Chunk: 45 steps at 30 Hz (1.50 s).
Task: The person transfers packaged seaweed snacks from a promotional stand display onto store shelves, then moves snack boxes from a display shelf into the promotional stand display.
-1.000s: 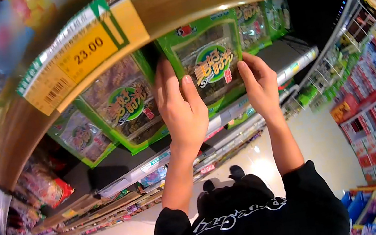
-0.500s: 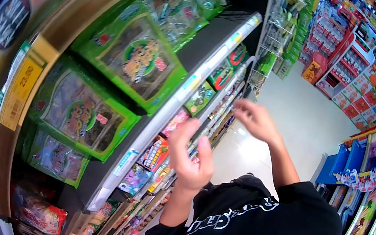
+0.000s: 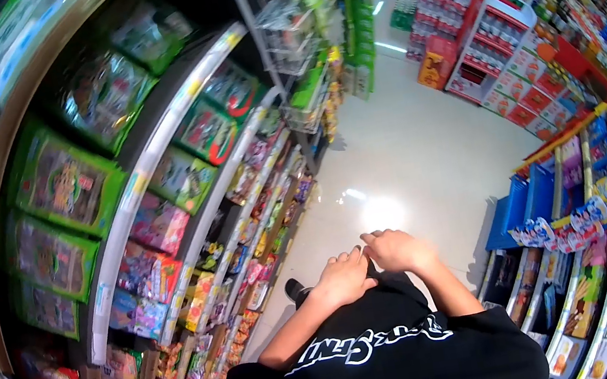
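Observation:
My left hand (image 3: 345, 278) is low in front of my waist, palm down, with its fingers stretched forward and its thumb apart. Close beside it, my right hand (image 3: 401, 252) points inward, its fingers slightly bent and their tips near the fingers of the left. I see no object in either hand. Under both hands are my dark trousers (image 3: 390, 287) and the hem of my black shirt (image 3: 395, 369). Neither hand touches the shelf goods; nearest on the left are small bagged snacks (image 3: 256, 292) on the lower shelves.
A tall shelf on the left carries large green-edged packs (image 3: 64, 184) above a white price rail (image 3: 123, 226). Wire racks (image 3: 286, 29) stand at its far end. Ahead lies a pale tiled floor (image 3: 393, 151). Blue display shelving (image 3: 521, 207) and a red-and-white drinks display (image 3: 486, 41) are to the right.
Both hands have come down from in front of the shelf and together at my waist. The view has turned right, so the green packs now appear farther left.

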Motion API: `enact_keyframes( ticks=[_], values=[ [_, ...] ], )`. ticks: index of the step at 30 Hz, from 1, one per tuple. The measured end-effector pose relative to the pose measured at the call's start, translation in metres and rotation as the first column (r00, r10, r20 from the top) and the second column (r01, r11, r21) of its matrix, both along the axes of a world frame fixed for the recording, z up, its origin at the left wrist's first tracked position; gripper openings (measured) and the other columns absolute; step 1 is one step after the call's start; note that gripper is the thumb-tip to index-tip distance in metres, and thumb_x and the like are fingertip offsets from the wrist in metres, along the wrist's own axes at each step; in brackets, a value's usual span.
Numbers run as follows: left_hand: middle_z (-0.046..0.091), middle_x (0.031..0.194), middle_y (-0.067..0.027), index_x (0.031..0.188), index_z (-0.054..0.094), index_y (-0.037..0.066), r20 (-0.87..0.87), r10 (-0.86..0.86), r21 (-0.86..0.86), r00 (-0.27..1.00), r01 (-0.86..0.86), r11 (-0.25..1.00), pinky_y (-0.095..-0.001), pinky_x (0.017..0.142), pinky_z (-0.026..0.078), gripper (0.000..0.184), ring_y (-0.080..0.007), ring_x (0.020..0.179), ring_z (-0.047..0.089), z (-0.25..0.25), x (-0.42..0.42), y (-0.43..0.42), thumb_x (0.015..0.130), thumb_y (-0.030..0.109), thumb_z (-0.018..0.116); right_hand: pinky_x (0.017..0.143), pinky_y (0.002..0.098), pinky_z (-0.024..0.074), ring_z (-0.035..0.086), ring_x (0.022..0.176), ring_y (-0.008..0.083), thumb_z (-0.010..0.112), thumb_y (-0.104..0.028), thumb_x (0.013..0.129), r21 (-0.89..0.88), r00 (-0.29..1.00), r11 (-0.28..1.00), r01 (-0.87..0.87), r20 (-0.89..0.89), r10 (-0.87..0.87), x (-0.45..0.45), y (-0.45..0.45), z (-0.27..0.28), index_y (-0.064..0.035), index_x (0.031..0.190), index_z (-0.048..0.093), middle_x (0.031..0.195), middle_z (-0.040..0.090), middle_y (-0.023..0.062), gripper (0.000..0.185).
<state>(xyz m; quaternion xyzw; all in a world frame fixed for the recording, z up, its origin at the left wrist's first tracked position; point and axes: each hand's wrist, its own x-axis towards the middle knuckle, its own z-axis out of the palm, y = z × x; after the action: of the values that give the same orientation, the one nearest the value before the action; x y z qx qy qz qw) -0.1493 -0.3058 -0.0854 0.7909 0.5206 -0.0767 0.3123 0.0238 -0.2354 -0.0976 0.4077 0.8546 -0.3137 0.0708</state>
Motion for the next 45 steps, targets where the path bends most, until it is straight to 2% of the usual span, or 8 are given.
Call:
enact_keyframes(
  ticks=[1, 10, 15, 18, 25, 28, 36, 45],
  values=[
    [0.057, 0.137, -0.0272, 0.138, 0.05, -0.009, 0.065, -0.047, 0.099, 0.997, 0.041, 0.994, -0.0506, 0.11, 0.043, 0.071, -0.0409, 0.131, 0.053, -0.011, 0.014, 0.003, 0.095, 0.044, 0.068, 0.092, 0.0495, 0.0549, 0.069, 0.103, 0.042, 0.054, -0.021, 0.097, 0.025, 0.999, 1.0, 0.007, -0.032, -0.007, 0.015, -0.003, 0.0, 0.0015, 0.116, 0.063, 0.112, 0.072, 0.023, 0.03],
    [0.053, 0.145, -0.0279, 0.134, 0.06, -0.007, 0.008, -0.577, -0.103, 0.817, 0.574, 0.812, -0.0531, 0.112, 0.04, 0.067, -0.0431, 0.133, 0.051, -0.039, 0.126, 0.054, 0.096, 0.049, 0.064, 0.082, 0.0514, 0.0567, 0.072, 0.092, 0.0437, 0.057, -0.021, 0.095, -0.154, 0.952, 0.94, 0.305, 0.032, -0.303, 0.13, -0.029, -0.026, -0.0032, 0.119, 0.063, 0.097, 0.074, 0.0239, 0.031],
    [0.053, 0.145, -0.0275, 0.131, 0.064, -0.004, 0.123, -0.729, -0.118, 0.673, 0.739, 0.663, -0.0528, 0.115, 0.038, 0.066, -0.0431, 0.138, 0.048, -0.048, 0.171, 0.099, 0.1, 0.053, 0.057, 0.083, 0.0512, 0.0562, 0.072, 0.092, 0.0418, 0.057, -0.021, 0.094, -0.196, 0.784, 0.772, 0.605, -0.02, -0.62, 0.163, -0.042, -0.046, -0.0064, 0.119, 0.064, 0.098, 0.075, 0.0224, 0.03],
    [0.057, 0.143, -0.0217, 0.133, 0.065, 0.0, 0.003, -0.864, -0.173, 0.503, 0.851, 0.495, -0.0523, 0.115, 0.039, 0.066, -0.0383, 0.139, 0.048, -0.027, 0.211, 0.135, 0.101, 0.057, 0.054, 0.083, 0.051, 0.0561, 0.072, 0.092, 0.0414, 0.057, -0.021, 0.094, -0.178, 0.675, 0.665, 0.725, -0.006, -0.738, 0.177, -0.033, -0.051, -0.0078, 0.12, 0.065, 0.099, 0.075, 0.0219, 0.031],
    [0.061, 0.138, -0.0224, 0.126, 0.068, -0.001, 0.137, -0.894, 0.066, 0.426, 0.897, 0.437, -0.0513, 0.113, 0.04, 0.063, -0.0415, 0.136, 0.05, -0.028, 0.256, 0.232, 0.101, 0.055, 0.055, 0.081, 0.0518, 0.056, 0.072, 0.09, 0.042, 0.062, -0.017, 0.089, -0.052, 0.538, 0.536, 0.842, 0.013, -0.843, 0.219, 0.043, -0.016, -0.0082, 0.121, 0.065, 0.096, 0.074, 0.022, 0.034],
    [0.055, 0.146, -0.0227, 0.139, 0.06, -0.001, 0.11, -0.905, 0.052, 0.412, 0.907, 0.419, -0.0532, 0.113, 0.04, 0.066, -0.0411, 0.137, 0.049, -0.014, 0.275, 0.272, 0.1, 0.052, 0.058, 0.081, 0.052, 0.0558, 0.072, 0.089, 0.0422, 0.062, -0.015, 0.087, 0.046, 0.501, 0.499, 0.865, -0.029, -0.865, 0.232, 0.08, -0.007, -0.0077, 0.116, 0.068, 0.092, 0.074, 0.0221, 0.03],
    [0.058, 0.14, -0.0241, 0.136, 0.059, -0.004, 0.138, -0.941, 0.084, 0.307, 0.943, 0.321, -0.0513, 0.106, 0.046, 0.066, -0.0408, 0.13, 0.055, -0.023, 0.323, 0.322, 0.099, 0.051, 0.061, 0.081, 0.0509, 0.0554, 0.071, 0.087, 0.0409, 0.062, -0.016, 0.087, 0.064, 0.455, 0.453, 0.889, -0.021, -0.89, 0.275, 0.128, 0.01, -0.0085, 0.105, 0.074, 0.09, 0.074, 0.0198, 0.023],
    [0.038, 0.156, -0.0301, 0.148, 0.049, 0.008, 0.152, -0.981, 0.228, 0.122, 0.961, 0.155, -0.0559, 0.104, 0.048, 0.066, -0.049, 0.127, 0.056, -0.01, 0.433, 0.346, 0.1, 0.052, 0.059, 0.084, 0.0491, 0.0552, 0.07, 0.095, 0.0416, 0.059, -0.013, 0.09, 0.045, 0.06, 0.051, 0.998, -0.245, -0.968, 0.375, 0.117, 0.007, -0.0088, 0.123, 0.072, 0.104, 0.074, 0.0223, 0.036]
  ],
)
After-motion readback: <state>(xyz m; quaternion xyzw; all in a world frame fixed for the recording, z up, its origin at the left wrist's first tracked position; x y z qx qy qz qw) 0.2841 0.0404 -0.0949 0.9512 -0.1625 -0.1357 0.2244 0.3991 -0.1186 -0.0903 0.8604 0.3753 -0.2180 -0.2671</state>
